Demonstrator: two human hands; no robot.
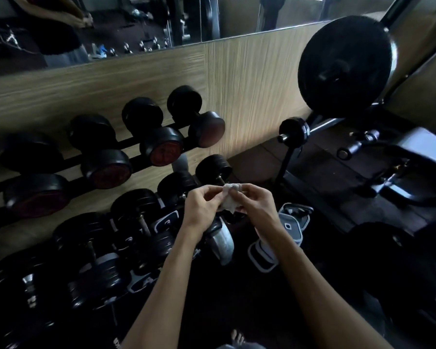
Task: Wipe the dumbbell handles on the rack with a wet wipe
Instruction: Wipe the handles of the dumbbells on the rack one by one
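Wet wipe (229, 200) pinched by both hands' fingers (213, 195), lower dumbbell handles (144, 225) dim

Both hands (227, 205) around wet wipe (228, 201)

Both your bare forearms reach up from the bottom edge and converge toward the middle of the view. Your left hand (202, 207) shows its back to the camera, fingers curled, thumb and fingertips pinching the wet wipe (229, 200) on its left side. Your right hand (255, 203) sits just beside it, knuckles up, fingers bent and gripping the same wipe from the right. The two hands are nearly touching, at the same height, wrists roughly straight with the forearms.
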